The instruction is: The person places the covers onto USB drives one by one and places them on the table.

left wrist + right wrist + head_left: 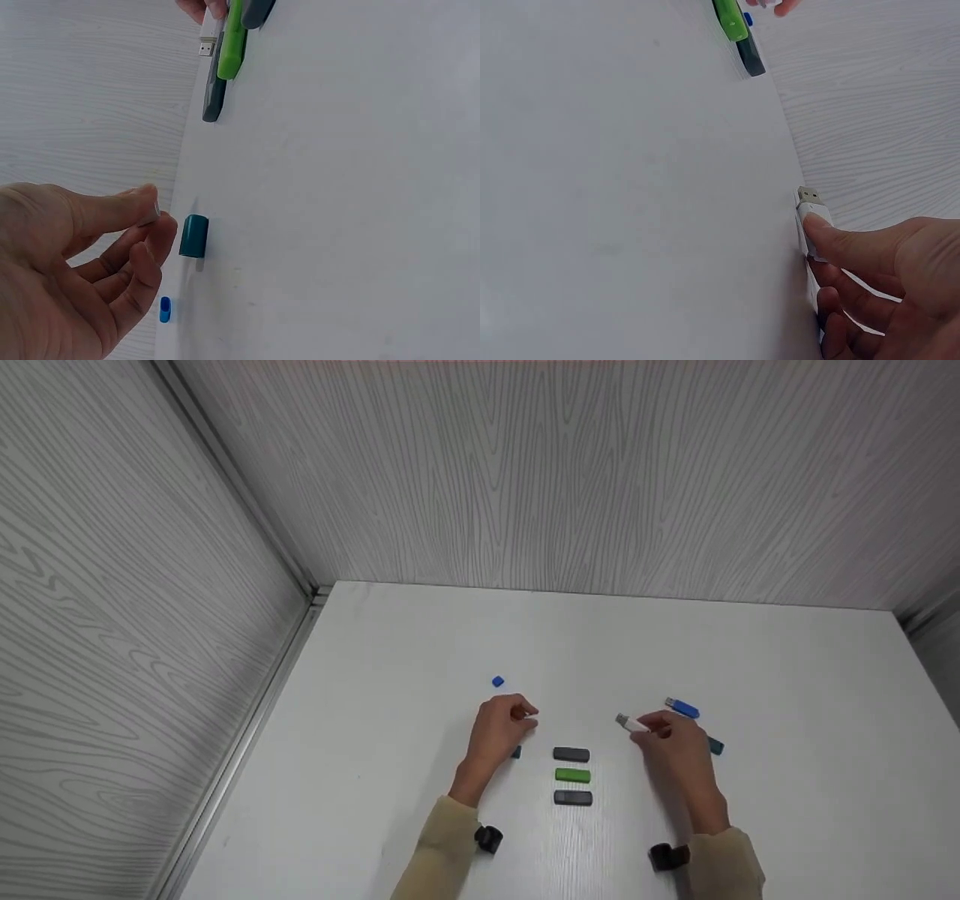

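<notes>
Between thumb and fingertips, my left hand (pixel 499 729) pinches a small white cap (pixel 152 216), mostly covered by the fingers. My right hand (pixel 681 746) holds a white USB stick (pixel 632 724) by its body, the bare metal plug (pixel 808 195) pointing left toward the other hand. The two hands are apart over the white table. A teal cap (pixel 194 236) lies beside the left hand, partly hidden in the head view. Beyond that hand sits a blue cap (pixel 498 681). Near the right hand lie an uncapped blue USB stick (pixel 684 708) and a partly hidden teal USB stick (pixel 715 745).
A green USB stick (pixel 573 775) lies between two dark grey ones, the farther (pixel 571 754) and the nearer (pixel 573 798), in a column between the forearms. Wood-grain panels (pixel 480 480) enclose the table (pixel 360 675) at the back and left.
</notes>
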{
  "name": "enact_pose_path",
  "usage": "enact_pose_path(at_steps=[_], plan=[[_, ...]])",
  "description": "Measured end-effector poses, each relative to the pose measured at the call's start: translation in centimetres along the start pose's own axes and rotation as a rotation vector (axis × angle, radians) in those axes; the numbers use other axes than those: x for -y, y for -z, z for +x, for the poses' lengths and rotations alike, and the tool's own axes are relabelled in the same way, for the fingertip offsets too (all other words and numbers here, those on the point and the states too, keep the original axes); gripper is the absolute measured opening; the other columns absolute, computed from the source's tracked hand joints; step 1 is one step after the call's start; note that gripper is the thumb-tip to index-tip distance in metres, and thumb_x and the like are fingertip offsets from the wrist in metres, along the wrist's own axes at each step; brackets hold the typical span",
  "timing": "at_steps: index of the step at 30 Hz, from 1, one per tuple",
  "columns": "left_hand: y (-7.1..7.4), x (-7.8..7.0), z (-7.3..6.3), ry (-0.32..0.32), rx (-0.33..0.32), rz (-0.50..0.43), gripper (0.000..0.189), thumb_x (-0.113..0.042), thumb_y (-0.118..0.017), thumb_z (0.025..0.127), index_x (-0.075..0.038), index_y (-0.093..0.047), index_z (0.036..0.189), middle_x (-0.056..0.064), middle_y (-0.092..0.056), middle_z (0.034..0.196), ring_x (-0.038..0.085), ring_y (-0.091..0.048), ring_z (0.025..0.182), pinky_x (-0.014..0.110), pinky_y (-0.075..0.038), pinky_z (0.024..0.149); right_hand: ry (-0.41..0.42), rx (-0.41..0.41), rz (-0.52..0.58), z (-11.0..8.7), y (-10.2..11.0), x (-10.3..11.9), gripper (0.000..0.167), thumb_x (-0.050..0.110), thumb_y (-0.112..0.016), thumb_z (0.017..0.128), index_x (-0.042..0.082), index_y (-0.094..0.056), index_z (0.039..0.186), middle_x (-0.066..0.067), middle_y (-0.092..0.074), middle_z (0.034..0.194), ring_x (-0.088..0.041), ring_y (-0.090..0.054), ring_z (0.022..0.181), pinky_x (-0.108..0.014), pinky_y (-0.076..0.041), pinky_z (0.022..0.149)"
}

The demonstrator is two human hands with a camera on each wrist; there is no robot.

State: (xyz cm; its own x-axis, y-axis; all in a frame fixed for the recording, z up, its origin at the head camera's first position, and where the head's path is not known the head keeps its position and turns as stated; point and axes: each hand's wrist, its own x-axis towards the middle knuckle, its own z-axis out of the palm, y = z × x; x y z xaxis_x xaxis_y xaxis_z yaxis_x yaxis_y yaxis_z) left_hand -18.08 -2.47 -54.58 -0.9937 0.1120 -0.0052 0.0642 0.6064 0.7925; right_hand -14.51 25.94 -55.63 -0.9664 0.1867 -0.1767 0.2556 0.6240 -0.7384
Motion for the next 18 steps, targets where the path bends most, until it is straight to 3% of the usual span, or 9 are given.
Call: enact_pose_path(at_steps=[7,12,18], plan=[[-0.18,-0.14,0.14,-0.002,0.024,-0.045,0.010,-0.008,-0.076,0.095,-0.009,-0.081,0.104,0.003,-0.078,0.092,0.005,-0.063,0.076,0.023,-0.053,0.072,-0.006,0.020,0.017,0.09,-0.10,0.11,0.031,0.025,-0.072,0.100,0.008,-0.073,0.126,-0.016,-0.074,0.119,-0.027,-0.063,0.104,-0.035,-0.051,0.090],[-0.42,-0.30,0.16,0.005,0.042,-0.095,0.010,-0.003,-0.075,0.094,-0.004,-0.080,0.103,0.005,-0.077,0.085,0.005,-0.064,0.063,0.018,-0.050,0.061,0.038,0.022,0.016,0.15,-0.11,0.03,0.031,0.022,-0.073,0.099,0.006,-0.074,0.126,-0.017,-0.074,0.118,-0.027,-0.064,0.101,-0.028,-0.051,0.081],[-0.58,-0.43,0.22,0.012,0.048,-0.130,0.010,-0.002,-0.073,0.095,-0.001,-0.078,0.104,0.005,-0.076,0.082,0.012,-0.068,0.061,0.018,-0.049,0.056,0.064,0.049,0.063,0.00,0.04,0.26,0.033,0.023,-0.075,0.099,0.007,-0.073,0.128,-0.018,-0.074,0.119,-0.024,-0.064,0.096,-0.024,-0.052,0.074]])
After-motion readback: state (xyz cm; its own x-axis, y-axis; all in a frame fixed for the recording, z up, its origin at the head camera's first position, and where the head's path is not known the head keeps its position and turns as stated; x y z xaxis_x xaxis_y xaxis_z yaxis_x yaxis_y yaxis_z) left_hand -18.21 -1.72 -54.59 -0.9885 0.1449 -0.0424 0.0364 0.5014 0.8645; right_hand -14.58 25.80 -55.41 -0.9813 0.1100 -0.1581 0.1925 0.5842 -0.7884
